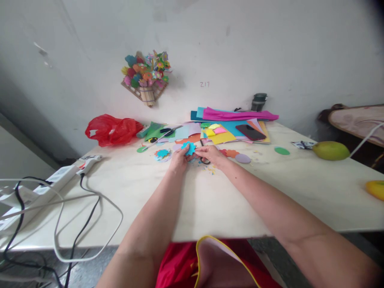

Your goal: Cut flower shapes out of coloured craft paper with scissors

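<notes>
A blue scalloped paper flower (189,149) is held in my left hand (179,159), with the thumb over its face. My right hand (212,154) is beside the flower's right edge, its fingers pinched together; what they hold is too small to make out. Dark-handled scissors (205,161) show just under the right fingers. Left of my left hand lies a small pile of cut paper flowers (163,153), a blue one on top. Orange and purple cut shapes (243,158) lie to the right, and tiny scraps (211,171) are scattered below.
Coloured sheets (223,138) and a phone (250,132) lie at the back. A red plastic bag (112,130) is at back left, power strips (61,176) and cables at left. A green-yellow fruit (331,151) sits at right. A flower basket (147,96) hangs on the wall.
</notes>
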Demonstrator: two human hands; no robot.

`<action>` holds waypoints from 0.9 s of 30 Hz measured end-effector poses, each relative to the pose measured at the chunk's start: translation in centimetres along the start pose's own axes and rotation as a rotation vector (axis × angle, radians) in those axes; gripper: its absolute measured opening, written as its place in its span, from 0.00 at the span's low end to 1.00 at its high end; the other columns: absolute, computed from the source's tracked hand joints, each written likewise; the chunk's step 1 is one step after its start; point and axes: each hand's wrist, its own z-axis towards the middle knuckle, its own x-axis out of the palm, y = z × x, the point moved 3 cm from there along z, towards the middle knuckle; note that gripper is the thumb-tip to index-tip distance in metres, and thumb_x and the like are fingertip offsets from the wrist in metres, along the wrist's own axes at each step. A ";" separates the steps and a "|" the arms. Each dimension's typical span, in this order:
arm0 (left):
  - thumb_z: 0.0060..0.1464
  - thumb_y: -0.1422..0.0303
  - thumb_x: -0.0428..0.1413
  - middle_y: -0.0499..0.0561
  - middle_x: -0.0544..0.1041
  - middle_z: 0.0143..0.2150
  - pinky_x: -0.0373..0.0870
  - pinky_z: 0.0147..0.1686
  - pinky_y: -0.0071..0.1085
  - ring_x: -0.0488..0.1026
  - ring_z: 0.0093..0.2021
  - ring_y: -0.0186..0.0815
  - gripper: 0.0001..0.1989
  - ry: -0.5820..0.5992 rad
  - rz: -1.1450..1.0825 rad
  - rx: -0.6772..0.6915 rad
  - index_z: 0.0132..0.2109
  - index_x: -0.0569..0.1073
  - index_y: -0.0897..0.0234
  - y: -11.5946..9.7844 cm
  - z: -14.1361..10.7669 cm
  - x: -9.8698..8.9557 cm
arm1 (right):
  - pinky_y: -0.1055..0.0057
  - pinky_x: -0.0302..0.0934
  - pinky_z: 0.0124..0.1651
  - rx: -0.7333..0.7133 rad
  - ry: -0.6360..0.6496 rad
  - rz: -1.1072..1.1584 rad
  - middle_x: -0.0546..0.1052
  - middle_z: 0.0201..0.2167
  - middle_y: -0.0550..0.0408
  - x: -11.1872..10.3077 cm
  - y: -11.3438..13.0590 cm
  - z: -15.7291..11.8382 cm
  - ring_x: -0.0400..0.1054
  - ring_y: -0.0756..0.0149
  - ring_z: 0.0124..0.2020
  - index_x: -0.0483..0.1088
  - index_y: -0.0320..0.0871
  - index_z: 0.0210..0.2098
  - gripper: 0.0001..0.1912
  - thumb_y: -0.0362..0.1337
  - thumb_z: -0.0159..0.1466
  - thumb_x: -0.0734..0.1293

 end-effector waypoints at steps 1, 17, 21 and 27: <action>0.47 0.64 0.70 0.55 0.82 0.36 0.81 0.43 0.37 0.81 0.41 0.42 0.14 -0.003 -0.004 0.002 0.37 0.78 0.68 0.0 0.0 0.0 | 0.79 0.59 0.24 -0.001 0.002 -0.001 0.80 0.24 0.55 0.0 0.0 0.0 0.72 0.71 0.27 0.81 0.40 0.31 0.02 0.30 0.56 0.76; 0.46 0.63 0.70 0.54 0.81 0.34 0.80 0.43 0.36 0.80 0.39 0.41 0.14 0.008 0.026 0.002 0.35 0.78 0.68 -0.2 -0.4 0.4 | 0.81 0.57 0.19 -0.041 0.004 0.002 0.77 0.20 0.57 0.0 0.0 0.1 0.71 0.72 0.23 0.79 0.41 0.27 0.03 0.33 0.54 0.77; 0.47 0.64 0.69 0.54 0.81 0.34 0.80 0.42 0.35 0.80 0.39 0.40 0.13 0.002 0.024 0.007 0.35 0.78 0.68 -0.2 -0.4 0.3 | 0.80 0.57 0.19 -0.018 -0.009 0.021 0.77 0.20 0.56 0.0 0.0 0.0 0.71 0.71 0.23 0.80 0.41 0.27 0.02 0.30 0.54 0.76; 0.48 0.66 0.69 0.53 0.80 0.33 0.79 0.39 0.31 0.78 0.33 0.35 0.12 0.000 0.006 0.003 0.35 0.79 0.69 -0.3 -0.5 0.4 | 0.81 0.57 0.18 -0.021 -0.009 0.034 0.77 0.20 0.56 0.0 0.1 0.0 0.71 0.72 0.23 0.80 0.40 0.27 0.02 0.29 0.54 0.76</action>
